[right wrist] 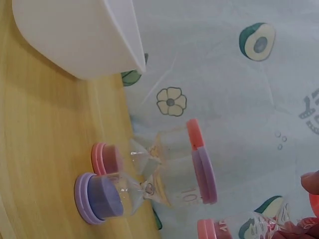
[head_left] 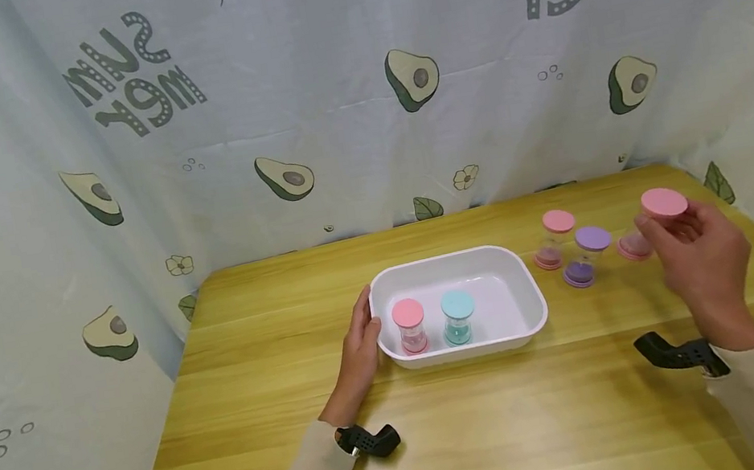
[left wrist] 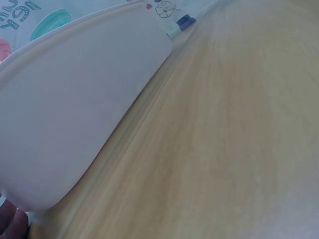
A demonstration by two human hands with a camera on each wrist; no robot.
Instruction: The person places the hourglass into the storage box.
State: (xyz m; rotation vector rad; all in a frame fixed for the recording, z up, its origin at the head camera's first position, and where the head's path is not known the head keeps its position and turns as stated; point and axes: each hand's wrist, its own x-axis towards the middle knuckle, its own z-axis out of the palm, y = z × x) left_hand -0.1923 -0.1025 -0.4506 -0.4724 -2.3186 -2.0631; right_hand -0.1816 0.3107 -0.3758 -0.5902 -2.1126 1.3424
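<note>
My right hand (head_left: 710,258) grips a pink-capped sand timer (head_left: 663,203) by its upper part at the right of the table. It leans, its pink base lower and to the left; in the right wrist view its clear body (right wrist: 249,223) shows at the bottom edge. Just left of it stand a purple sand timer (head_left: 593,238) and another pink one (head_left: 558,222). My left hand (head_left: 358,351) holds the left end of a white tray (head_left: 512,308), thumb at the rim and fingers along the outer wall. Inside the tray stand a pink sand timer (head_left: 408,314) and a teal one (head_left: 457,305).
The wood-grain table (head_left: 277,347) carries everything. A pale curtain (head_left: 327,96) printed with avocados hangs behind the table and along its sides. Each wrist wears a black band with a camera mount (head_left: 371,440).
</note>
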